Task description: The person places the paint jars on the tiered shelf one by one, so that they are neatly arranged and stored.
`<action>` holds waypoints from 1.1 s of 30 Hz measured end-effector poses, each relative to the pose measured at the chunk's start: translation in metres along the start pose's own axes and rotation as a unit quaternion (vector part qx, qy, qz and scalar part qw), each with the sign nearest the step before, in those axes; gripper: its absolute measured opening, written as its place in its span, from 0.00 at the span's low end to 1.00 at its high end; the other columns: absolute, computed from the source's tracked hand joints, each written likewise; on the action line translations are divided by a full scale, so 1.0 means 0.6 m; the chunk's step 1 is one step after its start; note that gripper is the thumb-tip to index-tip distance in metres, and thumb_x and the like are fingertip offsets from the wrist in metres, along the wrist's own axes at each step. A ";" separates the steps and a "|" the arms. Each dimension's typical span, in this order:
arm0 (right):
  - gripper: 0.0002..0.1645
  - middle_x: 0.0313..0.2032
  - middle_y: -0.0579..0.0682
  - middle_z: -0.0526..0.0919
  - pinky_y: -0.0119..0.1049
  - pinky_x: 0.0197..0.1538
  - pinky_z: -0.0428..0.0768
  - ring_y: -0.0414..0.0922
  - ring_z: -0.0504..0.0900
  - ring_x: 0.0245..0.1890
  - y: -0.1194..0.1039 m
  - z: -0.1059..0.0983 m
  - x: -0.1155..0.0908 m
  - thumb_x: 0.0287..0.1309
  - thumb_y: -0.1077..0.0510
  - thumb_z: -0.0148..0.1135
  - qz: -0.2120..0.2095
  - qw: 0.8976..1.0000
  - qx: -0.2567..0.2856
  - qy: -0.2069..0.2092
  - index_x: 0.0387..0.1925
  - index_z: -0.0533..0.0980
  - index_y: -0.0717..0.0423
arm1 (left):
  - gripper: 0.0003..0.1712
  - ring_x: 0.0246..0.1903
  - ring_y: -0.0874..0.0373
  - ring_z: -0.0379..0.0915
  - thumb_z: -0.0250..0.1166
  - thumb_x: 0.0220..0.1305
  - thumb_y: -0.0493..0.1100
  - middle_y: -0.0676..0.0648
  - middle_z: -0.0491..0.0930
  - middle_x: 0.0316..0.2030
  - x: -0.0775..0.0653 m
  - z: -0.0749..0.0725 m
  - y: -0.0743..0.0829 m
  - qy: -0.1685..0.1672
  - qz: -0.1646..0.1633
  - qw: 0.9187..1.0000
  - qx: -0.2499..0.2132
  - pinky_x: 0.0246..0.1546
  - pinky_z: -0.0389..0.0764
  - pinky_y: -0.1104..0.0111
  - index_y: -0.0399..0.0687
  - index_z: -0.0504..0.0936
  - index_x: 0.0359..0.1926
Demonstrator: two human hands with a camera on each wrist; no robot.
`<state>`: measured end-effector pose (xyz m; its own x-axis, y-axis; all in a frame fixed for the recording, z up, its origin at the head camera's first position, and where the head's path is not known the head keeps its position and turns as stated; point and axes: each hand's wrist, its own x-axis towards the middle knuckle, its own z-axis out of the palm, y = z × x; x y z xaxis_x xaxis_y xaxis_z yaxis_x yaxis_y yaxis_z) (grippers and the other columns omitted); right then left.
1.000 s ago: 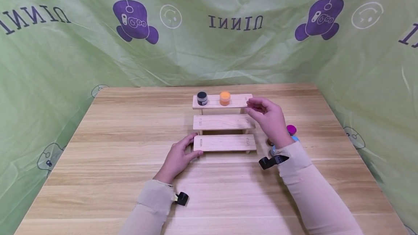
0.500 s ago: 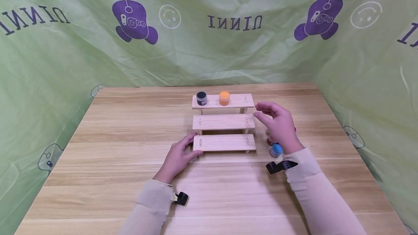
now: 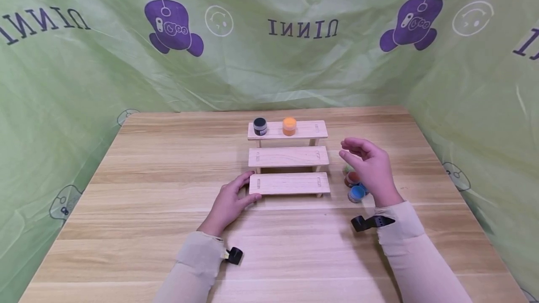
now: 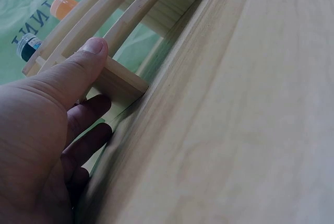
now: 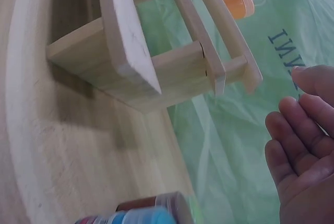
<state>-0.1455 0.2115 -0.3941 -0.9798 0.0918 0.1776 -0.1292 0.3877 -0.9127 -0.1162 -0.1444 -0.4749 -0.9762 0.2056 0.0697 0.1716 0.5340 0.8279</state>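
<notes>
A three-step wooden display stand [image 3: 289, 184] sits mid-table. On its top step are a black-lidded jar [image 3: 260, 126] on the left and an orange jar [image 3: 289, 126] near the middle. My left hand [image 3: 227, 204] holds the stand's lowest step at the left end, thumb along the front edge, as the left wrist view also shows. Off the stand's right side, my right hand [image 3: 372, 167] hovers with relaxed, slightly bent fingers and nothing between them. Below it are a blue-lidded jar [image 3: 357, 193], a reddish-brown jar [image 3: 352, 179] and a green one [image 3: 348, 169], partly covered by the hand.
The wooden table [image 3: 160, 167] extends around the stand. A green printed curtain [image 3: 269, 74] hangs behind it and along both sides. In the right wrist view, a blue jar [image 5: 148, 216] shows at the bottom edge.
My right hand has drawn away from the top step's right end, moving right and toward me. More of the jars beside the stand shows; the magenta lid is now hidden. My left hand stays put.
</notes>
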 end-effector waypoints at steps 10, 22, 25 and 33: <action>0.27 0.54 0.55 0.84 0.32 0.62 0.75 0.35 0.80 0.52 0.020 -0.006 -0.014 0.62 0.51 0.71 0.033 0.999 0.008 0.004 0.58 0.79 0.60 | 0.41 0.68 0.49 0.67 0.76 0.57 0.48 0.45 0.81 0.59 0.001 0.001 -0.001 -0.001 0.000 1.000 -0.002 0.70 0.63 0.52 0.48 0.72 0.70; 0.25 0.51 0.51 0.85 0.18 0.52 0.75 0.31 0.81 0.48 0.040 -0.017 -0.031 0.62 0.54 0.71 0.038 0.999 0.010 0.024 0.57 0.79 0.62 | 0.41 0.67 0.50 0.68 0.76 0.56 0.48 0.46 0.81 0.59 0.002 0.002 -0.001 -0.001 -0.003 1.000 -0.002 0.70 0.63 0.53 0.49 0.72 0.70; 0.25 0.51 0.49 0.85 0.18 0.51 0.75 0.30 0.81 0.47 0.046 -0.022 -0.037 0.62 0.53 0.71 0.049 0.998 0.004 0.029 0.57 0.79 0.61 | 0.41 0.67 0.50 0.67 0.76 0.56 0.48 0.46 0.81 0.59 0.002 0.002 0.001 -0.002 -0.003 1.000 -0.002 0.70 0.63 0.53 0.49 0.72 0.70; 0.24 0.50 0.51 0.85 0.18 0.49 0.77 0.31 0.81 0.46 0.058 -0.034 -0.044 0.64 0.54 0.69 0.044 0.998 -0.010 0.040 0.57 0.79 0.62 | 0.41 0.69 0.50 0.65 0.76 0.57 0.48 0.47 0.80 0.60 0.002 0.001 0.001 -0.006 -0.010 1.000 -0.004 0.71 0.61 0.53 0.50 0.72 0.70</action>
<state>-0.1209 0.2411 -0.4234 -0.9717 0.1994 0.1264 -0.0390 0.3924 -0.9189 -0.1174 -0.1432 -0.4747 -0.9777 0.2045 0.0470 0.1512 0.5315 0.8335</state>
